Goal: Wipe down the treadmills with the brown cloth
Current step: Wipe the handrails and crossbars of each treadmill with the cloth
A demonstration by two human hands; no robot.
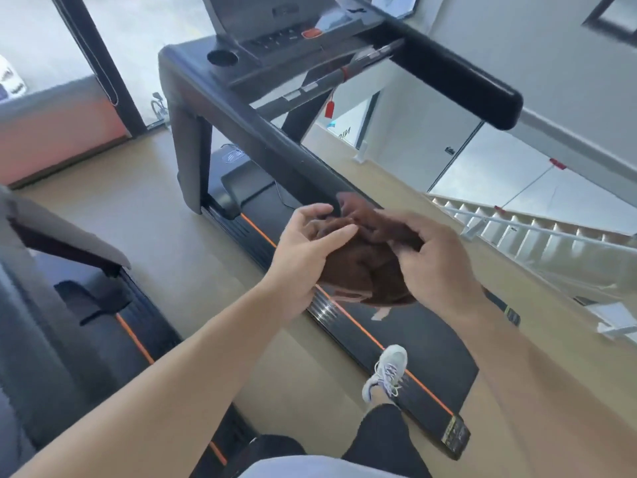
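A bunched brown cloth (362, 267) hangs in the air between both hands, just past the near end of the treadmill's left handrail (275, 146). My left hand (303, 250) holds the cloth's left side, thumb and fingers curled onto it. My right hand (434, 260) grips its right side from above. The black treadmill (396, 346) with an orange stripe stretches from its console (275, 32) toward me. My foot in a white shoe stands on its belt.
A second treadmill (79, 322) stands on the left, its handrail close to my left arm. The right handrail (455, 74) juts out at upper right. A stairwell with a white railing (537, 232) drops away on the right. Beige floor lies between the machines.
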